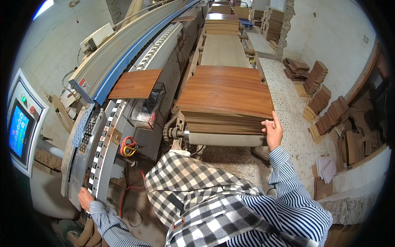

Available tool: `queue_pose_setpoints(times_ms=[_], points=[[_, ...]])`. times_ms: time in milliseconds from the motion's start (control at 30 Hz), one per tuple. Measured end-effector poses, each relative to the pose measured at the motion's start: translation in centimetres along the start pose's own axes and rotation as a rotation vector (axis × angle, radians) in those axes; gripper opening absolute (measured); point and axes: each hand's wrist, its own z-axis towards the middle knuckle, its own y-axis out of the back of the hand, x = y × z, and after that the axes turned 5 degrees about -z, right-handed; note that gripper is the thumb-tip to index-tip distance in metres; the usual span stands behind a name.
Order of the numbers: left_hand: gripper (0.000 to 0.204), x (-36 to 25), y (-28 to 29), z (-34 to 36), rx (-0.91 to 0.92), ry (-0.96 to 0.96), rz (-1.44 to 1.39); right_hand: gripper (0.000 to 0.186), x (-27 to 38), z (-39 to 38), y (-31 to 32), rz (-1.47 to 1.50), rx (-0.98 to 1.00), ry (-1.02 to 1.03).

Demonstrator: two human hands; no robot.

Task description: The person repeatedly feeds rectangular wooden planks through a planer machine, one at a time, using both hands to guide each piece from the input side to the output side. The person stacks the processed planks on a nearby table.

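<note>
A stack of brown wood-grain panels (225,92) lies on a grey conveyor belt (224,49) in front of me. My right hand (273,131) rests against the near right corner of the stack, fingers on the panel edges. My left hand (85,198) is low at the left, touching the near end of the long machine's feed track (101,144). A single wood-grain panel (135,83) lies on that track, partly under the blue-edged machine cover (123,53). My striped sleeves and checked apron fill the lower middle.
A touch-screen control panel (20,127) with green and red buttons stands at the left. A wire basket (146,109) and red-yellow scissors (128,146) hang on the machine's side. More panel stacks (222,22) sit farther down the belt. Piles of small boards (325,107) lie on the floor at the right.
</note>
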Motion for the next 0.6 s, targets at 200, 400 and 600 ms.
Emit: queue_pose_setpoints(times_ms=[200, 400, 600], points=[[0.050, -1.0, 1.1, -0.9, 0.023, -0.001, -0.009, 0.023, -0.3, -0.6, -0.5, 0.184, -0.024, -0.152], [0.051, 0.0, 0.6, -0.6, -0.014, -0.001, 0.004, 0.032, 3.3, -0.4, -3.2, 0.588, 0.409, -0.609], [0.050, 0.4, 0.2, -0.4, -0.068, 0.013, 0.007, 0.024, 0.7, -0.8, -6.8, 0.580, 0.719, -0.483]])
